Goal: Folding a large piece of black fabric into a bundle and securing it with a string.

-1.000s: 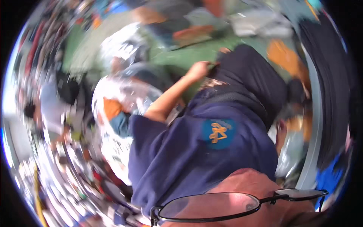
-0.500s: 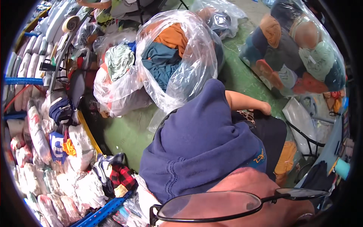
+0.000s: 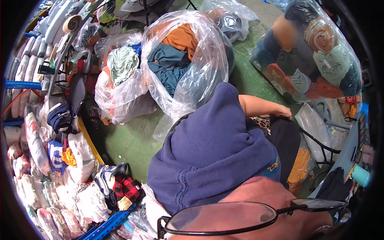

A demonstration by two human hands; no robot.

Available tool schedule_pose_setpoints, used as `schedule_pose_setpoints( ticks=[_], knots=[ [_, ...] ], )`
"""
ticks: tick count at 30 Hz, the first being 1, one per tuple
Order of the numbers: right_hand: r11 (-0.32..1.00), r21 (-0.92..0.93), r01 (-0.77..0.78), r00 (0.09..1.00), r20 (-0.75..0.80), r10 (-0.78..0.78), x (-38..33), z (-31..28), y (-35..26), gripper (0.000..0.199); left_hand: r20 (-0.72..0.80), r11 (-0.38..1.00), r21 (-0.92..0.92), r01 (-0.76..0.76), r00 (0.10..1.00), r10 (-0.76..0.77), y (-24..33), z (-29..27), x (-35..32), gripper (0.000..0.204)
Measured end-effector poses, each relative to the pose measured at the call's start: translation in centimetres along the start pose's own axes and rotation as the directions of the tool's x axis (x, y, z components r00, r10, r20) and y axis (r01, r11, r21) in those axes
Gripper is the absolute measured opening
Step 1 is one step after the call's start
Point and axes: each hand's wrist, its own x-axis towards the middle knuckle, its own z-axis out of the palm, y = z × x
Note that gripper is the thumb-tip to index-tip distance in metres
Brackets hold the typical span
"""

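Observation:
My left forearm comes out of a dark blue sleeve [image 3: 212, 132] and reaches to the right. My left hand [image 3: 285, 112] lies at the far edge of dark cloth [image 3: 283, 138] over my lap, its fingers bent downward and mostly hidden; what they touch is unclear. Beside the wrist shows a patch of leopard-print cloth [image 3: 262, 123]. My right hand is out of view. Beyond my arm stands an open clear plastic bag [image 3: 212, 76] holding teal and rust-orange clothes. A fuller clear bag [image 3: 294, 60] of folded and rolled garments stands at the far right.
Another clear bag [image 3: 120, 106] with pale green cloth stands left of the open one. Stacks of wrapped garments [image 3: 38, 144] fill the left side behind a yellow rail [image 3: 89, 140]. Green floor [image 3: 124, 140] lies between. At right are a black metal frame [image 3: 320, 145] and a turquoise cup-like object [image 3: 361, 176].
My left hand has shifted slightly to the right, its forearm stretched a little further. Another person's arm at the top left has mostly left the view. The surroundings sit slightly further left.

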Motion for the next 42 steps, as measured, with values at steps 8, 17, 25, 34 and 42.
schedule_pose_setpoints(
  ticks=[8,17,25,34,42],
  knots=[
    [0.999,-0.006,0.035,0.999,0.000,-0.035,-1.0,-0.1,-1.0,0.035,0.471,0.719,-0.517,0.464,0.856,-0.214,-3.7,-1.2,0.3,0.029],
    [0.999,-0.029,0.025,0.998,-0.062,-0.026,-2.1,-0.7,-1.3,0.035,0.271,0.830,-0.555,-0.057,0.931,0.246,4.3,-1.2,-0.8,0.016],
    [0.998,-0.057,0.032,0.990,-0.138,-0.039,-3.5,-1.6,-1.9,0.035,0.131,0.834,-0.404,-0.376,0.879,0.459,7.5,-3.5,-4.3,0.007],
    [0.984,-0.175,-0.044,0.806,-0.588,-0.069,-14.2,-7.1,-3.4,0.035,0.145,0.736,-0.338,-0.586,0.740,0.656,9.7,-2.8,-7.7,0.013],
    [0.829,-0.284,-0.482,0.661,-0.739,0.131,-28.9,-16.4,-2.0,0.023,0.373,0.686,-0.125,-0.717,0.607,0.702,11.9,-5.9,-14.6,0.012]
  ],
)
